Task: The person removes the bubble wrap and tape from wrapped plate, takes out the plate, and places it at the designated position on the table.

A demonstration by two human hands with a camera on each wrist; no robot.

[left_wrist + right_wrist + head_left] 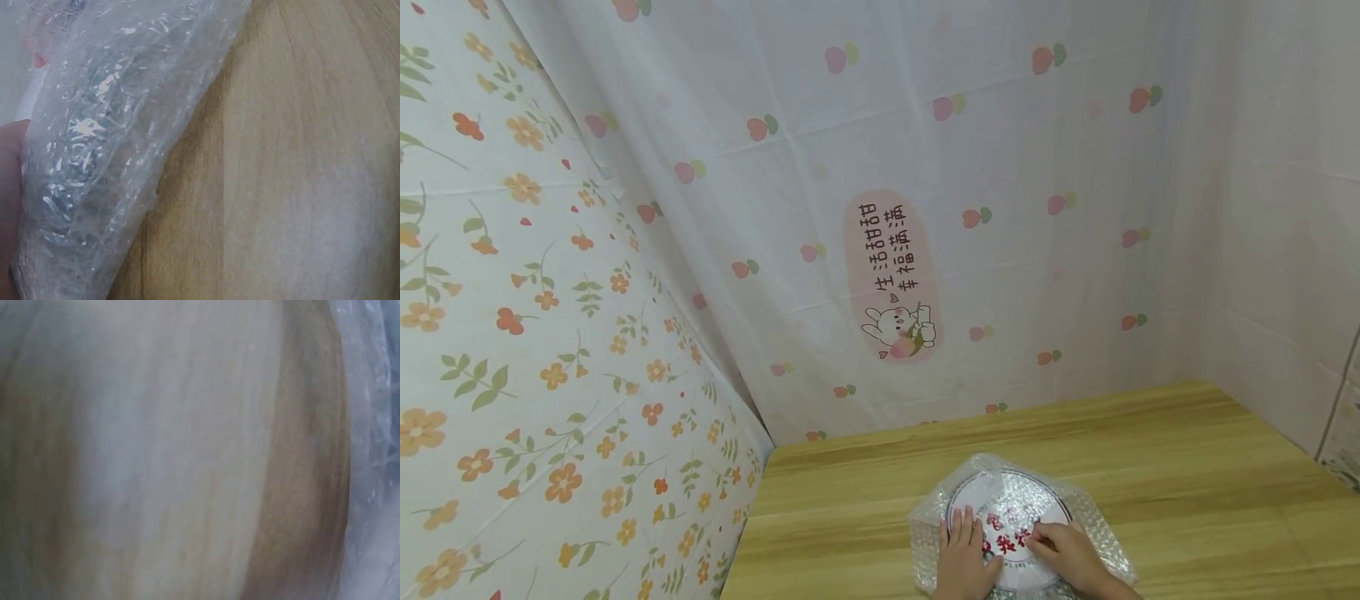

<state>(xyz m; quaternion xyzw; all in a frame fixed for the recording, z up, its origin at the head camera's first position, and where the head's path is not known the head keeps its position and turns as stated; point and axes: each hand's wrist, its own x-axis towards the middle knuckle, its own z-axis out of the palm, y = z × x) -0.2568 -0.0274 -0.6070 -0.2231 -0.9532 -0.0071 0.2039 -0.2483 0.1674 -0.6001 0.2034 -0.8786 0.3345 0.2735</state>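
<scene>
A round, white, plate-like thing with red characters and a dark rim lies flat on the table, covered by clear bubble wrap. My left hand rests on its left side, fingers straight and spread. On the right side, my right hand has its fingers curled and pinches at the bubble wrap; what is between the fingertips is too small to make out. The left wrist view has the crinkled bubble wrap with part of a hand at its edge. In the right wrist view only a strip of wrap appears.
The wood-grain table extends behind and to both sides of the wrapped thing. A white curtain with fruit prints hangs behind it. At the left hangs a flowered cloth, and a pale wall covering stands at the right.
</scene>
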